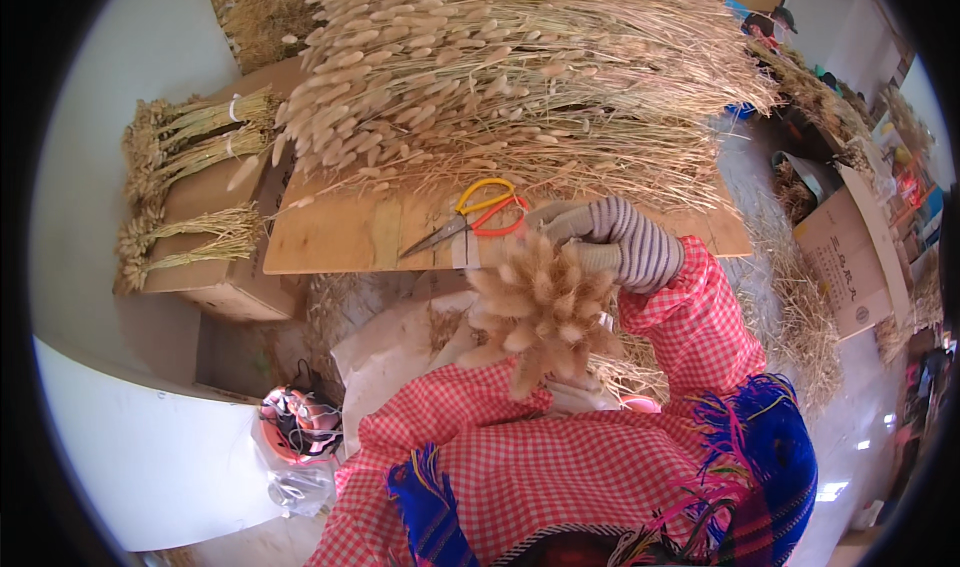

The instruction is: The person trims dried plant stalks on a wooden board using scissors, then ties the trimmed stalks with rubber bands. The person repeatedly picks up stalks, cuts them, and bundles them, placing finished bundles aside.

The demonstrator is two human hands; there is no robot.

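Note:
A round bunch of dried bunny-tail grass (545,307), fluffy heads facing up, stands in front of my chest. My left sleeve runs in under it, and a pale bit of my left hand (582,397) shows at its lower edge. The left fingers are hidden, but the bunch is held up there. My right hand (630,245), in a grey-striped glove, is at the bunch's upper right with bent fingers closed; whatever is between them is hidden. Just left of it, scissors (470,217) with one yellow and one red handle lie on the wooden board (350,229).
A large heap of loose dried bunny-tail stems (520,77) covers the board's far part. At left, tied bundles (205,239) lie on a cardboard box (225,287). A bucket (300,425) stands lower left. Another carton (850,252) and straw litter are at right.

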